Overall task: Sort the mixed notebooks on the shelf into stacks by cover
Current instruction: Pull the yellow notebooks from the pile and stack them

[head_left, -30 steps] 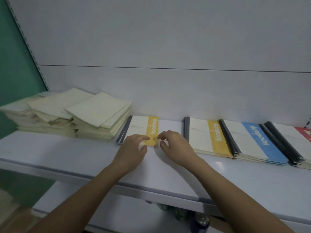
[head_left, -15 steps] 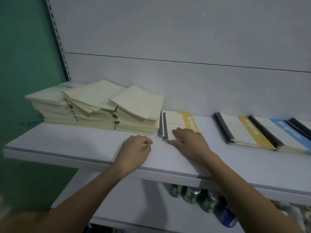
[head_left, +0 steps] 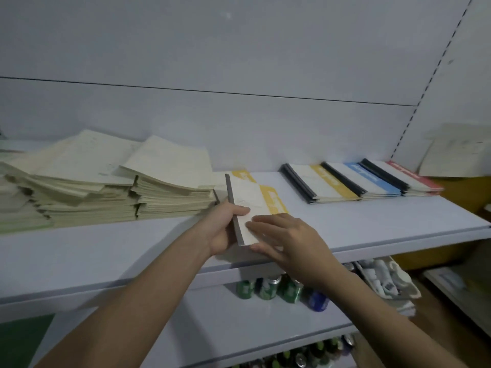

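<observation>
On the white shelf [head_left: 372,224], yellow, blue and red stacks [head_left: 366,181] sit sorted at the back right. Left hand [head_left: 223,229] grips a yellow notebook [head_left: 255,205] near the front edge; right hand [head_left: 287,240] lies flat on it. Cream piles [head_left: 106,181] remain.

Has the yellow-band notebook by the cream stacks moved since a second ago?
Yes. The yellow-band notebook has come forward toward the shelf's front edge, lifted in the left hand, away from the cream stacks.

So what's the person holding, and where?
A yellow-striped notebook: the left hand grips its grey spine edge, and the right hand rests on its near corner.
</observation>
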